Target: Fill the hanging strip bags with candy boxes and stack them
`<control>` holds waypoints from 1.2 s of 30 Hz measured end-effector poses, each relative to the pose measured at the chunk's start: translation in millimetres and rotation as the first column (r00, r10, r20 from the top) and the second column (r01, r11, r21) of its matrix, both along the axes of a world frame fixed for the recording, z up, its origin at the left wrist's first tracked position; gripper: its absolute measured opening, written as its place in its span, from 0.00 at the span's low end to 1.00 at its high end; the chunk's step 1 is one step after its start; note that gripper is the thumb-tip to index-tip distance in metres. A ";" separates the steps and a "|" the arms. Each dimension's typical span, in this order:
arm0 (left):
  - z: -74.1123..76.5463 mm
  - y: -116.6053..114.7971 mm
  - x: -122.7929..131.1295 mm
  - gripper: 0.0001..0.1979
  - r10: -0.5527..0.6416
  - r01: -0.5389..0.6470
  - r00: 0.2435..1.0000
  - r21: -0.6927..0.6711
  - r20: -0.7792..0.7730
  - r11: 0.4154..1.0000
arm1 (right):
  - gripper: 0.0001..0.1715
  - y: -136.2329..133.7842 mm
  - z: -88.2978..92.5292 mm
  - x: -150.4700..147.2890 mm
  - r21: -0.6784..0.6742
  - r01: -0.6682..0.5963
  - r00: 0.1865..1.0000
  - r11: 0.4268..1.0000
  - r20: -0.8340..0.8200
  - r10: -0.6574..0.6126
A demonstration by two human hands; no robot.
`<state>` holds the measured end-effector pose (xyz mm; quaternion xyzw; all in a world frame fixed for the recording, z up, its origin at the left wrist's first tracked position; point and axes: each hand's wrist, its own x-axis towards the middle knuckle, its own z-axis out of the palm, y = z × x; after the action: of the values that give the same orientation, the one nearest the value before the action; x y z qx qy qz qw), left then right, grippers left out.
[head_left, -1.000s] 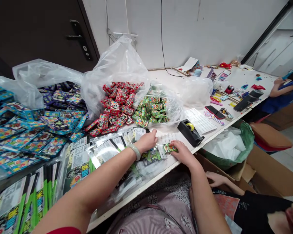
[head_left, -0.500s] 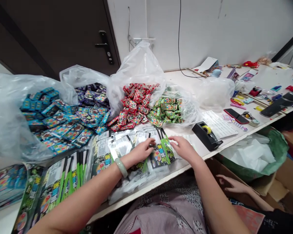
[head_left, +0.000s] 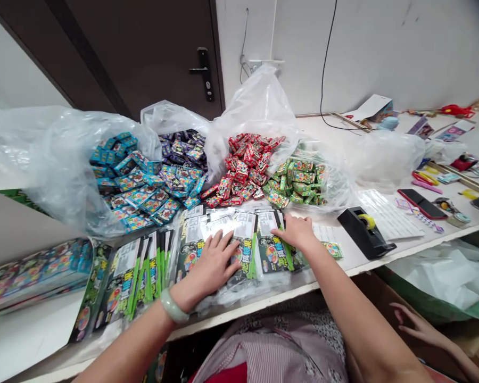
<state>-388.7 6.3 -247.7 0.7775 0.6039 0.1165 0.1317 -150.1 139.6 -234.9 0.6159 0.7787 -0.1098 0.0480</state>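
Left of the tape dispenser [head_left: 365, 234], our left hand [head_left: 212, 265] lies spread flat on the packets [head_left: 273, 254], probably to steady the row. Our right hand [head_left: 298, 232] rests on one with its fingers together; we cannot tell whether it pinches. Behind the packets, plastic bags [head_left: 259, 106] hold blue, purple, red and green boxes [head_left: 243, 165].

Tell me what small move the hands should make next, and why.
Probably the right hand should pinch the green-and-black printed plastic packet under its fingertips and slide it free: the left hand lies flat on the neighbouring packets, pinning them.
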 end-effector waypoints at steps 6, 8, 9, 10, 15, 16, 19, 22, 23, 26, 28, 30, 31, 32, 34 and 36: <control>-12.0 -17.7 -12.6 0.24 0.101 -0.095 0.992 0.075 -0.077 0.993 | 0.29 -18.0 -2.9 -16.6 -0.021 -0.006 0.998 1.000 -0.065 0.005; -12.8 -20.8 -14.6 0.24 0.139 -0.130 0.986 0.106 -0.091 0.986 | 0.30 -20.1 -6.7 -9.4 -0.017 -0.024 0.994 1.000 -0.103 0.022; -13.0 -21.9 -15.6 0.24 0.162 -0.151 0.982 0.117 -0.095 0.982 | 0.30 -20.9 -8.4 -4.6 -0.008 -0.037 0.992 0.999 -0.121 0.035; -12.9 -22.9 -16.6 0.25 0.185 -0.173 0.978 0.122 -0.097 0.977 | 0.30 -21.7 -9.7 -0.1 0.009 -0.050 0.989 0.999 -0.138 0.051; -11.2 -27.6 -18.4 0.26 0.223 -0.216 0.972 0.093 -0.073 0.972 | 0.29 -25.8 -7.1 -9.6 0.122 -0.190 0.953 0.974 -0.216 0.213; -10.5 -28.7 -17.9 0.26 0.221 -0.215 0.973 0.090 -0.070 0.972 | 0.27 -25.4 -5.3 -19.9 0.133 -0.259 0.929 0.957 -0.235 0.284; -8.8 -31.9 -15.8 0.26 0.215 -0.210 0.974 0.083 -0.067 0.974 | 0.28 -19.3 -1.0 -60.3 0.139 -0.455 0.837 0.880 -0.270 0.475; -9.0 -34.5 -14.8 0.26 0.221 -0.218 0.974 0.058 -0.048 0.974 | 0.44 -9.6 -0.9 -97.4 0.127 -0.515 0.812 0.848 -0.246 0.530; -9.8 -35.4 -14.9 0.26 0.224 -0.222 0.974 0.047 -0.039 0.974 | 0.49 -6.7 -1.4 -106.3 0.121 -0.517 0.816 0.847 -0.230 0.531; -14.4 -38.9 -16.3 0.26 0.225 -0.225 0.974 0.033 0.001 0.974 | 0.47 0.8 0.3 -121.6 0.119 -0.514 0.831 0.850 -0.179 0.527; -17.9 -41.2 -17.7 0.25 0.212 -0.214 0.976 0.034 0.045 0.976 | 0.33 5.0 8.3 -123.9 0.129 -0.506 0.840 0.853 -0.153 0.521; -18.3 -41.8 -18.8 0.28 0.211 -0.216 0.970 0.037 0.121 0.976 | 0.15 7.4 24.6 -121.6 0.143 -0.502 0.843 0.853 -0.141 0.520; -16.0 -40.8 -19.0 0.30 0.222 -0.234 0.959 0.052 0.176 0.971 | 0.08 7.2 36.0 -118.9 0.153 -0.500 0.843 0.853 -0.141 0.519; -11.4 -38.7 -18.8 0.33 0.241 -0.267 0.940 0.081 0.244 0.960 | 0.04 5.7 49.0 -115.3 0.167 -0.497 0.842 0.852 -0.144 0.519; 5.2 -31.3 -17.5 0.34 0.269 -0.356 0.877 0.162 0.399 0.920 | 0.06 -1.0 77.8 -105.7 0.206 -0.488 0.839 0.848 -0.157 0.521; 29.3 -21.1 -15.7 0.26 0.246 -0.416 0.806 0.219 0.538 0.883 | 0.09 -10.8 105.3 -93.8 0.249 -0.471 0.824 0.846 -0.219 0.523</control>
<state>-404.4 -14.8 -218.4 0.6126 0.6495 0.4315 0.1289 -243.9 128.8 -129.7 0.3706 0.9181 -0.1066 -0.0919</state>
